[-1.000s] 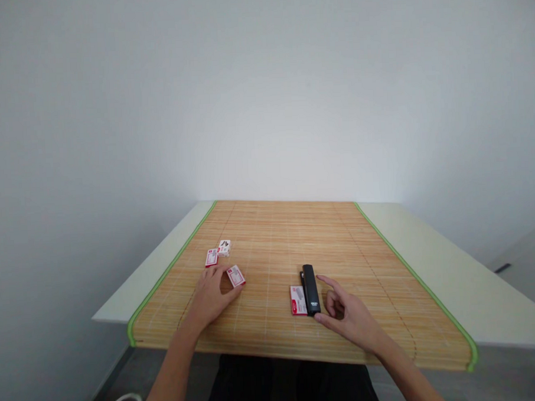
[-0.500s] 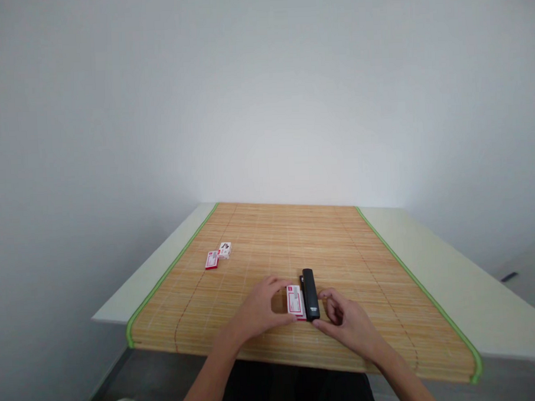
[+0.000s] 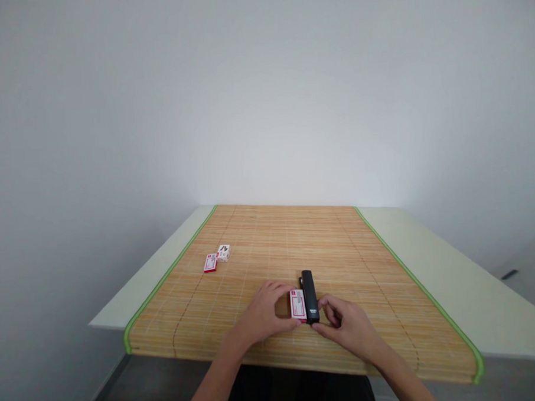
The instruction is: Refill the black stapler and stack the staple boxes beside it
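Observation:
My left hand (image 3: 267,313) grips a small red-and-white box (image 3: 297,304) by its far and near edges, thumb at the near side. Something red shows under the box's near edge, perhaps a second box beneath. Right beside it a black stapler (image 3: 310,296) lies lengthwise, pointing away from me. My right hand (image 3: 346,327) is closed at the stapler's near right end, thumb at its near edge and curled fingers against its right side.
Two more small boxes lie at the left: a red-and-white box (image 3: 210,262) and a white box (image 3: 224,253), touching. A bamboo mat (image 3: 273,230) with green edging covers the middle of the white table (image 3: 429,241). A wall (image 3: 272,105) stands behind.
My left hand has slid the box slightly right, up against the stapler, and the red strip beneath it shows less. My right hand has stayed by the stapler. The view has shifted slightly.

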A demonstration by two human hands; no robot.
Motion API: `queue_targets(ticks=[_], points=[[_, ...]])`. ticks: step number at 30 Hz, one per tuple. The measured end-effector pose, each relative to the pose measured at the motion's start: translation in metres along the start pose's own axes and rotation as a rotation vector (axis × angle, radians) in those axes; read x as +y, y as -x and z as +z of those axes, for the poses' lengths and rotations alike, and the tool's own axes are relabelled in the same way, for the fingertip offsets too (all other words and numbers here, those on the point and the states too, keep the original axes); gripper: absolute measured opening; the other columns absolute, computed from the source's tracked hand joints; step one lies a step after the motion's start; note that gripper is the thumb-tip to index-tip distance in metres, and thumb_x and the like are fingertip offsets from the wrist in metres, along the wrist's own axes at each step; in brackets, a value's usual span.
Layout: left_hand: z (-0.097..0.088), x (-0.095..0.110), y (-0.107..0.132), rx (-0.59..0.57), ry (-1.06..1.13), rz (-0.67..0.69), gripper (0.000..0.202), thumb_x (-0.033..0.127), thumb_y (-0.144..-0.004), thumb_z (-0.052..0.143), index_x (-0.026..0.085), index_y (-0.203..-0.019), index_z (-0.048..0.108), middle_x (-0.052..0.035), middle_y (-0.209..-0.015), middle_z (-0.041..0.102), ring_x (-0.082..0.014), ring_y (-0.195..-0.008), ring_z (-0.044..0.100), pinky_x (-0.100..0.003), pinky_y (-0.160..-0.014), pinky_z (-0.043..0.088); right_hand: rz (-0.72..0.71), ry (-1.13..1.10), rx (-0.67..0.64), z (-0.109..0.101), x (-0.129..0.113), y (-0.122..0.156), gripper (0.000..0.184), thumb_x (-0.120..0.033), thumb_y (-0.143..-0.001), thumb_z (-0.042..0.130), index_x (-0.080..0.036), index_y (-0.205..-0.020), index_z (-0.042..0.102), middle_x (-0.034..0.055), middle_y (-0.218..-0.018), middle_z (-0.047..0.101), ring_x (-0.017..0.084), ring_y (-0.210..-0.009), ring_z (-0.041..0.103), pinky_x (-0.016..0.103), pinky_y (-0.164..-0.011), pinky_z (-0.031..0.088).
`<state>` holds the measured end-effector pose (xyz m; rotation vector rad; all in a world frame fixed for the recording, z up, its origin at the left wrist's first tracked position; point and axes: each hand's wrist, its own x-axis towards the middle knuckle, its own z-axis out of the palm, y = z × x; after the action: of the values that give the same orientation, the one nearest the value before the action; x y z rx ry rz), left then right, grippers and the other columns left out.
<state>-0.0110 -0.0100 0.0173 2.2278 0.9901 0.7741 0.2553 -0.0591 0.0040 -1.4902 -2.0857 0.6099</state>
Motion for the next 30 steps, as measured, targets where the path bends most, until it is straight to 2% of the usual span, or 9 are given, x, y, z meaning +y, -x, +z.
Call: queue_targets(ticks=[7,15,21,27,30], points=[[0.004,0.003,0.000,0.014,0.030,0.013,0.068,0.038,-0.072,0.084,0.034,-0.136,0.061,-0.0071,-0.127,0.065,-0.0299,-0.119,0.058,-0.045,-0.106,0.045,-0.009,0.029,-0.008,-0.001,-0.002,-0.001,0.023,-0.042,-0.085,0.072,-0.026,-0.097,0.061,-0.0077,-0.063,0.051,0.013,-0.058,0.051,0.025,-0.058,0.032],[0.007,0.004,0.002,0.033,0.069,0.005,0.067,0.036,-0.073,0.084,0.031,-0.136,0.060,-0.0075,-0.129,0.065,-0.0300,-0.121,0.058,-0.046,-0.107,0.045,-0.003,0.039,-0.011,-0.001,-0.001,-0.001,0.024,-0.043,-0.085,0.073,-0.026,-0.096,0.061,-0.0077,-0.063,0.051,0.013,-0.058,0.052,0.025,-0.058,0.032],[0.010,-0.006,0.007,0.032,0.079,-0.029,0.095,0.046,-0.065,0.091,0.031,-0.149,0.047,-0.0089,-0.146,0.055,-0.0331,-0.134,0.051,-0.051,-0.115,0.040,0.011,0.041,-0.010,-0.002,-0.002,-0.001,0.026,-0.044,-0.084,0.073,-0.026,-0.098,0.061,-0.0075,-0.063,0.051,0.014,-0.059,0.052,0.025,-0.059,0.033],[0.014,-0.012,0.006,0.029,0.064,-0.025,0.091,0.047,-0.068,0.089,0.033,-0.148,0.049,-0.0079,-0.147,0.055,-0.0329,-0.136,0.050,-0.051,-0.116,0.039,0.023,0.031,-0.001,-0.001,-0.001,-0.001,0.026,-0.042,-0.083,0.074,-0.026,-0.098,0.060,-0.0076,-0.063,0.052,0.013,-0.058,0.052,0.024,-0.059,0.034],[0.016,-0.009,0.008,0.034,0.071,-0.041,0.099,0.052,-0.063,0.091,0.032,-0.149,0.048,-0.0090,-0.149,0.053,-0.0335,-0.137,0.048,-0.052,-0.117,0.038,0.020,0.022,-0.010,0.000,0.000,-0.001,0.026,-0.042,-0.083,0.073,-0.026,-0.099,0.060,-0.0080,-0.063,0.051,0.013,-0.058,0.052,0.024,-0.059,0.033]])
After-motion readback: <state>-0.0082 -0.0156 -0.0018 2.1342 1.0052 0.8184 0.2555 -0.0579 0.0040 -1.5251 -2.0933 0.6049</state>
